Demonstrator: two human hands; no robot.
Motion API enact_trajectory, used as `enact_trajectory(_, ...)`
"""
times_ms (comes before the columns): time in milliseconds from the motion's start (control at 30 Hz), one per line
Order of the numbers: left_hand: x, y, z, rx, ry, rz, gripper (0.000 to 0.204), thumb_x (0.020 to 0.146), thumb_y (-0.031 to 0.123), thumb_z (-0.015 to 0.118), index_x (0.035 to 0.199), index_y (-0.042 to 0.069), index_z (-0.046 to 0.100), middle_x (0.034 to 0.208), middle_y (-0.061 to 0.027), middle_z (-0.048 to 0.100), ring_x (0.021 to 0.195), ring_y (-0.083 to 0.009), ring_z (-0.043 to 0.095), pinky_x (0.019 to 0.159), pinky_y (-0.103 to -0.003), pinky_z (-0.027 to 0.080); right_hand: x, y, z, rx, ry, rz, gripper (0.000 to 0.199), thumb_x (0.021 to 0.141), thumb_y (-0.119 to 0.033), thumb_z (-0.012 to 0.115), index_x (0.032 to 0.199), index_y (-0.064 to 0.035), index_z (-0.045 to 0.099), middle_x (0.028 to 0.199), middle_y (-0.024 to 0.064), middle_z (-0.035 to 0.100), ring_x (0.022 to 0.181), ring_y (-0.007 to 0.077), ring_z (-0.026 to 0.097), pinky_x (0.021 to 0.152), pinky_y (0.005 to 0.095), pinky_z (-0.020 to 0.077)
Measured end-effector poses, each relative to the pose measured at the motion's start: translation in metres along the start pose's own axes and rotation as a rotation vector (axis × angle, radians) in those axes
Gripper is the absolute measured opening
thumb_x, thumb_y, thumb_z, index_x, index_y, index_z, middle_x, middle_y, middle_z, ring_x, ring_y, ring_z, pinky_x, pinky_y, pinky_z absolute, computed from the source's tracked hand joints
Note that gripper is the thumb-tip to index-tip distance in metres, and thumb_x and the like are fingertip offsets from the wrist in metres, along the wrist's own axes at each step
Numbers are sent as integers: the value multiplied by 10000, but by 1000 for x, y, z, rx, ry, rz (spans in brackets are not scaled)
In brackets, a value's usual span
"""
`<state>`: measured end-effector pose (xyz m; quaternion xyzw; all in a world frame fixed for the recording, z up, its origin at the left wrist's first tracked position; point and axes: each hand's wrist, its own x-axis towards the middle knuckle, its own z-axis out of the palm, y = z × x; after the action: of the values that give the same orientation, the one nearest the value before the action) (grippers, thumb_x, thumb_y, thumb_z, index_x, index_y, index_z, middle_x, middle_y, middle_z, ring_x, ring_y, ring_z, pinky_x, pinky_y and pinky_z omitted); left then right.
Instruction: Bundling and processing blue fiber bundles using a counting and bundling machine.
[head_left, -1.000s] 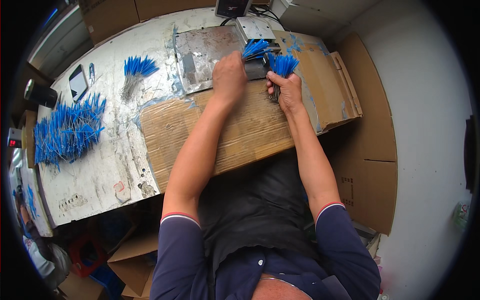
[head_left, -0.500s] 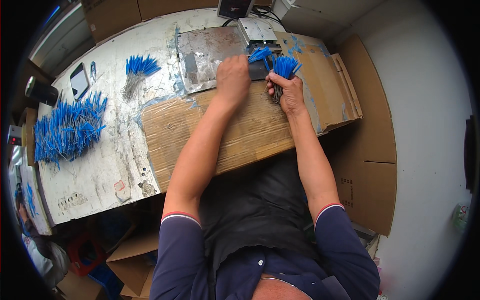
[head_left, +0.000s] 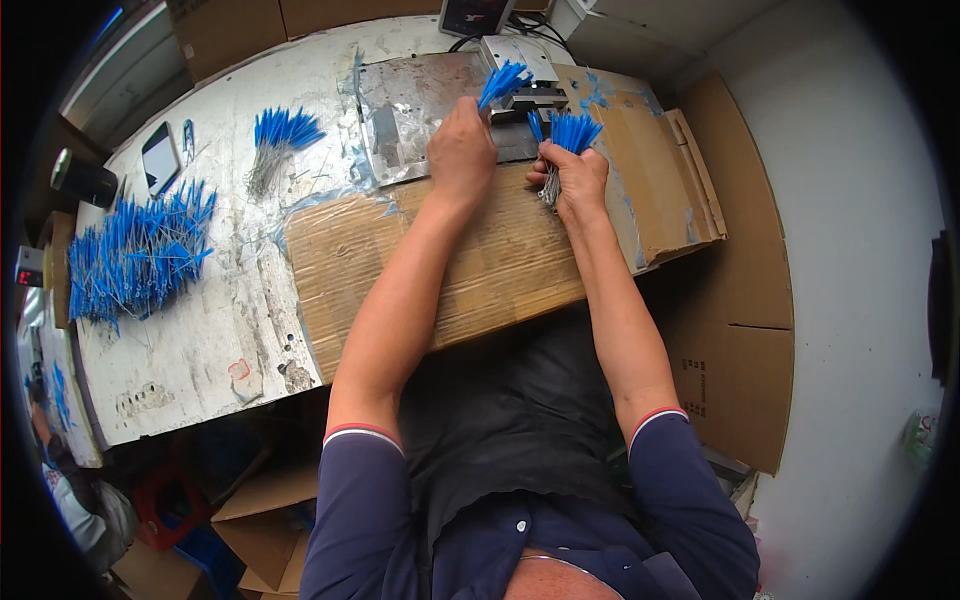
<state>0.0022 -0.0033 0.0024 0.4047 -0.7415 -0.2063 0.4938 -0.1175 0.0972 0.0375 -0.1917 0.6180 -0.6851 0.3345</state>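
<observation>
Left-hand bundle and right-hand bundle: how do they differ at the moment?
The left-hand bundle looks thinner; the right-hand bundle is fuller. The left-hand bundle's lower ends are hidden by the left hand, while the right-hand bundle's grey lower ends show beside the right hand. Both have blue upper ends.

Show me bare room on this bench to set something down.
Free: white tabletop between the big blue-tipped pile and the cardboard sheet; that sheet between the forearms. Crowded: around the left hand, right hand and metal block.
</observation>
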Motion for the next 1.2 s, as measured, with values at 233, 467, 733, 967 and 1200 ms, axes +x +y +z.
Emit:
enact_trajectory(233, -3, 9, 4, -279, -120, -152, 135, 987, 162, 598, 1075, 62, 581, 857, -174, 711, 784, -403, 693, 674, -462, 525, -17, 2, 10, 11, -214, 56, 131, 840, -38, 727, 948, 12, 673, 768, 81, 677, 600, 172, 660, 505, 333, 601)
enact_trajectory(467, -2, 12, 9, -355, -81, -42, 141, 985, 158, 612, 1087, 66, 582, 873, -202, 699, 793, -408, 693, 679, -462, 526, -12, 13, 11, -117, -281, -76, 138, 853, -42, 720, 986, -8, 705, 860, 40, 710, 702, 114, 660, 646, 271, 552)
enact_trajectory(733, -4, 18, 4, -384, -72, -114, 122, 982, 140, 617, 1056, 45, 599, 897, -164, 716, 801, -361, 707, 693, -422, 532, -17, 13, 14, -30, -266, -77, 118, 860, -50, 715, 971, -14, 705, 853, 25, 700, 724, 107, 659, 668, 251, 530)
enact_trajectory(967, 0, 27, -9, -474, -148, -279, 107, 979, 118, 618, 1050, 40, 602, 869, -128, 716, 790, -285, 709, 711, -395, 533, -29, 2, 12, 51, -235, 100, 76, 853, -60, 694, 920, -34, 670, 790, 34, 663, 625, 136, 648, 501, 296, 540)
enact_trajectory(1200, -3, 18, 2, -449, -46, -185, 113, 974, 113, 626, 1048, 35, 590, 874, -142, 711, 808, -301, 709, 727, -400, 535, -30, 5, 15, 34, -282, 3, 99, 852, -51, 731, 936, -33, 683, 772, 41, 677, 587, 126, 635, 501, 261, 515)
